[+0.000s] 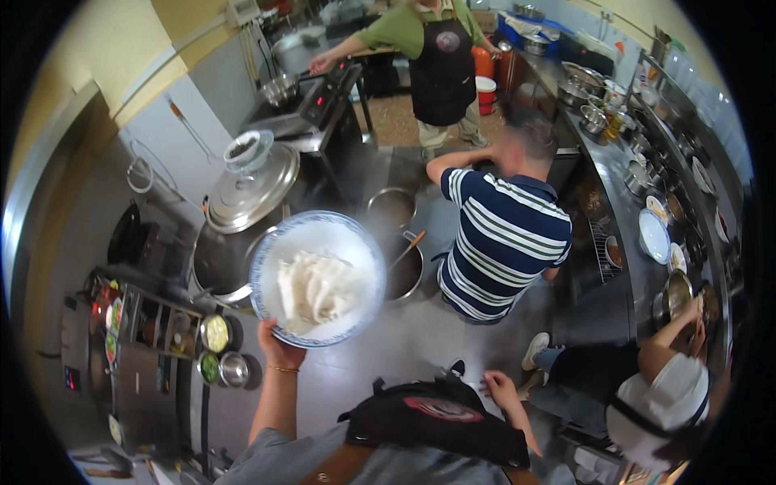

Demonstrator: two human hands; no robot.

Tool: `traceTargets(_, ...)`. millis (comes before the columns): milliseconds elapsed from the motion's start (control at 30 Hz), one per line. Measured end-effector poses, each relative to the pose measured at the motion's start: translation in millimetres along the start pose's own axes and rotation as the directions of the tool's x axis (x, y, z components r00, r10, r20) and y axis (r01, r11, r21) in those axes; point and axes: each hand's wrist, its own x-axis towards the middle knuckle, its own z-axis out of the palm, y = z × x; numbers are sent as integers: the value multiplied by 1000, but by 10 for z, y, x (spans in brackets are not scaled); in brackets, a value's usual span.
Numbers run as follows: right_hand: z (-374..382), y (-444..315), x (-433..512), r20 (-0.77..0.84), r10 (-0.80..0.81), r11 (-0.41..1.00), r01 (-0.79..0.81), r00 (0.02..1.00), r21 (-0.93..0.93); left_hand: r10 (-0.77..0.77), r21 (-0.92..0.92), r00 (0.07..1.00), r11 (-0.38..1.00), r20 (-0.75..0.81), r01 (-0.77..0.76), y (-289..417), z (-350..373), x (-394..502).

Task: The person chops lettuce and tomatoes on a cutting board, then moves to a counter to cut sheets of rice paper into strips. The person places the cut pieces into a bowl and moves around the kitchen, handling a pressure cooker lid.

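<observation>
My left hand grips the near rim of a wide white bowl with a blue patterned border. Inside the bowl lies a pale, folded mass of food, perhaps rice noodles. The bowl is held up over the floor, partly covering a large steel stockpot on the left. At my right side, near the apron, my right hand hangs with loosely curled, parted fingers and nothing in it.
A steel lid carries a small bowl. Pots with steam stand ahead, one holding a ladle. A person in a striped shirt bends close by; others stand at the stove and the right-hand steel counter.
</observation>
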Motion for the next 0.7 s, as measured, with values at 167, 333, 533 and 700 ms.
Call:
traceTargets(167, -225, -1020, 1478, 294, -170, 952, 234, 941, -200, 227, 50, 945, 974, -234, -222, -89, 163, -59)
traceTargets(333, 121, -1988, 2597, 292, -193, 888, 293, 937, -355, 379, 29, 883, 922, -276, -387, -183, 199, 222)
traceTargets(533, 622, -1989, 3792, 317, -449, 461, 521, 835, -718, 352, 72, 863, 934, -362, -350, -92, 146, 754)
traceTargets(700, 624, -1877, 4190, 157, -334, 434, 299, 929, -850, 354, 5, 895, 931, -272, -366, 192, 230, 1529)
